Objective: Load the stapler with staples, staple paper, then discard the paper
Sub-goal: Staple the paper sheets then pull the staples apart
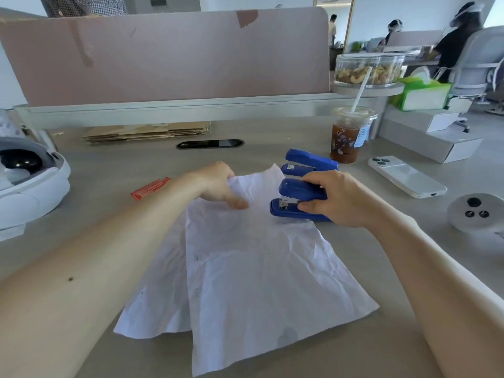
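Observation:
Two crumpled white paper sheets [245,268] lie overlapped on the desk in front of me. My left hand [218,186] pinches their far top corner and lifts it slightly. My right hand [335,197] grips a blue stapler [297,199] at the sheets' upper right edge, its mouth facing the paper. A second blue stapler [308,160] sits just behind it on the desk. A small red staple box [150,188] lies flat to the left of my left wrist.
An iced coffee cup with a straw [350,137] stands behind the staplers. A white phone [406,175] lies to the right, a round white device [477,214] further right. A white headset [27,181] sits at far left. A pink divider [163,55] backs the desk.

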